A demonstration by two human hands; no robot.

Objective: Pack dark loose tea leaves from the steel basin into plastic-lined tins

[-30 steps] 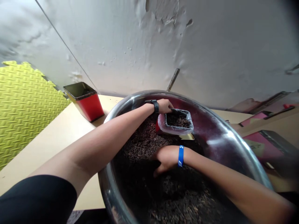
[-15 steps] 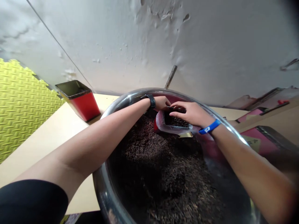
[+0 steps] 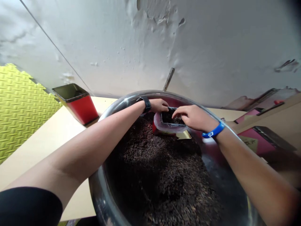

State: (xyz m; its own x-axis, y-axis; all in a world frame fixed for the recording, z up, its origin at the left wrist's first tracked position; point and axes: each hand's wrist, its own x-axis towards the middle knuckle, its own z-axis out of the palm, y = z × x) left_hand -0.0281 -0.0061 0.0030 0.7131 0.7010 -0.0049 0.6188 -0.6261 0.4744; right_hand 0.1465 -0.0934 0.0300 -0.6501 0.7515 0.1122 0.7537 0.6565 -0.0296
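Observation:
Inside a large round metal basin (image 3: 96, 175) lies a heap of dark loose dried leaves (image 3: 150, 153), which look like tea. A red tin (image 3: 155, 129) with a clear plastic liner bag (image 3: 164, 126) folded over its rim sits tilted in the heap, dark leaves inside it. My left hand (image 3: 159, 105), with a black watch on its wrist, is closed on the tin's far left rim. My right hand (image 3: 194, 117), with a blue wristband, reaches over the tin's right side, fingers bent apart at the opening. A gold label or flap (image 3: 184, 135) shows at the tin's near side.
An open red tin (image 3: 82, 106) stands on the pale table (image 3: 47, 135) left of the basin. More red tins (image 3: 258, 138) lie near a cardboard box (image 3: 282, 113) at the right. The peeling wall (image 3: 117, 47) rises close behind, with a yellow foam mat (image 3: 21, 110) at left.
My right hand has drawn back slightly to the right from the far rim, its fingers now over the opening. More of the tin's inside and gold label show. The view has shifted slightly.

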